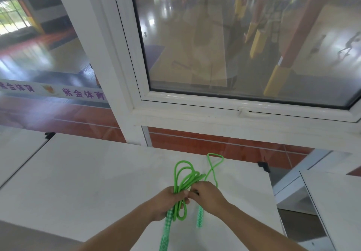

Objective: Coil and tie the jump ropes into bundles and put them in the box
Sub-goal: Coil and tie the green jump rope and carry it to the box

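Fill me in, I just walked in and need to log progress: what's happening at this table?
A person is bundling a green jump rope over a white table. The left hand grips the gathered coils, with one patterned handle hanging below it. The right hand pinches the rope beside the left hand, and the second handle dangles under it. One loose loop trails toward the table's far edge, so the bundle is not yet tied. No box is in view.
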